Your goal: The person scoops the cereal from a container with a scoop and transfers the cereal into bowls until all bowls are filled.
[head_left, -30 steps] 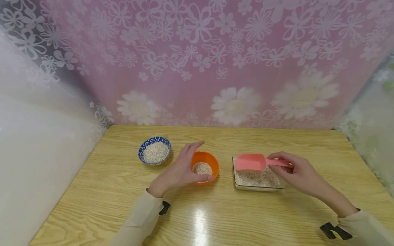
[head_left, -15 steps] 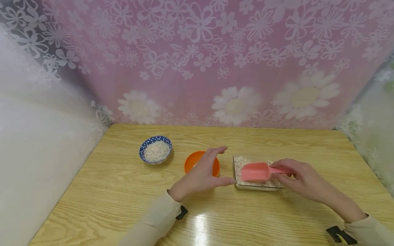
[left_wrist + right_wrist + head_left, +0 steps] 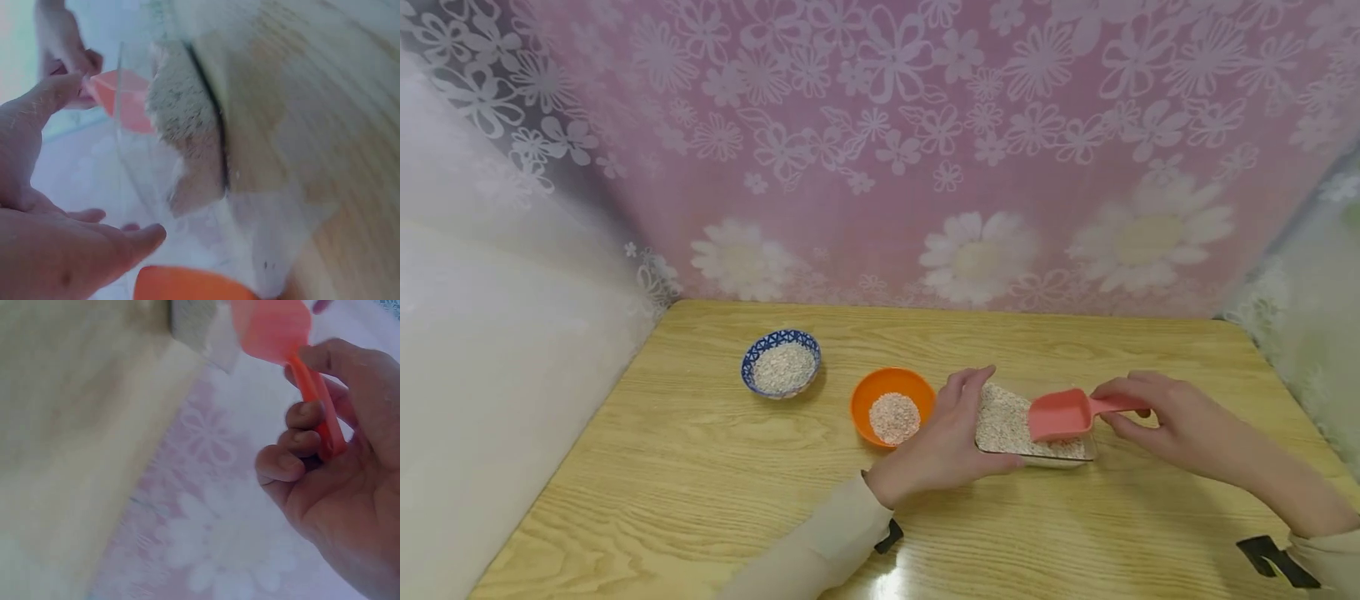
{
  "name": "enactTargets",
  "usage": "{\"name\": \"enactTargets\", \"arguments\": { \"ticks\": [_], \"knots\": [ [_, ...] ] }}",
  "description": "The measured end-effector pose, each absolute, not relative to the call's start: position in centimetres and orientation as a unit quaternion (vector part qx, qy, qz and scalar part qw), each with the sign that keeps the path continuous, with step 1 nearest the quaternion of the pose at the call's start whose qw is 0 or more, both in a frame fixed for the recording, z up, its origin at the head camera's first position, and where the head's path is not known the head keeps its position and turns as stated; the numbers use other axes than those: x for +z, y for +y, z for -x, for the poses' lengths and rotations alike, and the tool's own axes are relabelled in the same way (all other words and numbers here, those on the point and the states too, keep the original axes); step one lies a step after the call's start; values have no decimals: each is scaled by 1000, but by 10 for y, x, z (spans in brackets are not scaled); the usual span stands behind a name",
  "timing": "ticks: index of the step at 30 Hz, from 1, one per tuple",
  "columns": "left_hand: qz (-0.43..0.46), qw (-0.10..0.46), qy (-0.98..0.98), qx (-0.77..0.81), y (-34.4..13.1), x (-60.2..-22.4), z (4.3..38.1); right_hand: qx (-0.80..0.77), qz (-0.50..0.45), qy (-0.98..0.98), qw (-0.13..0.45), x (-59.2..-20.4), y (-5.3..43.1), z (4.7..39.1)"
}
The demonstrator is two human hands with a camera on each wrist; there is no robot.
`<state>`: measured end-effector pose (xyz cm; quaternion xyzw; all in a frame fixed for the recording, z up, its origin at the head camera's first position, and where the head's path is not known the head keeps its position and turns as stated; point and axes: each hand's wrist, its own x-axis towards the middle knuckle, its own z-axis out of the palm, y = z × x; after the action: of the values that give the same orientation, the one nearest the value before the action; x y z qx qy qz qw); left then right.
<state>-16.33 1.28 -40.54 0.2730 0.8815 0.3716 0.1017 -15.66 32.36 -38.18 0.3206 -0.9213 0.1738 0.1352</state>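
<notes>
My right hand grips the handle of a pink scoop, fingers curled round it in the right wrist view. The scoop's blade dips at its front edge into pale flakes like oats, which fill a clear rectangular container. At the container's left end is my left hand, thumb along the near side and fingers spread toward the far side. In the left wrist view its thumb and fingers reach out straight beside the clear wall. The left hand covers the container's left end in the head view.
An orange bowl with some flakes stands just left of the container, partly behind my left hand. Farther left and back is a blue-and-white bowl of flakes. The wooden table meets a pink flowered curtain behind.
My left hand has moved right from the orange bowl to the container's left end. The right hand has shifted right and lowered the scoop into the flakes.
</notes>
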Motion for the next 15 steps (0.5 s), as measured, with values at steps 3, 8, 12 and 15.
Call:
{"name": "enactTargets", "arguments": {
  "ticks": [3, 8, 12, 15],
  "knots": [
    [-254, 102, 892, 360, 19, -409, 165, 147, -327, -926, 122, -371, 325, 159],
    [-216, 121, 900, 358, 28, -415, 167, 115, -339, -928, 101, -357, 324, 164],
    [-184, 138, 907, 353, 35, -418, 170, 87, -323, -941, 48, -343, 318, 166],
    [-168, 154, 910, 347, 38, -420, 172, 71, -312, -947, 3, -336, 311, 168]
  ]
}}
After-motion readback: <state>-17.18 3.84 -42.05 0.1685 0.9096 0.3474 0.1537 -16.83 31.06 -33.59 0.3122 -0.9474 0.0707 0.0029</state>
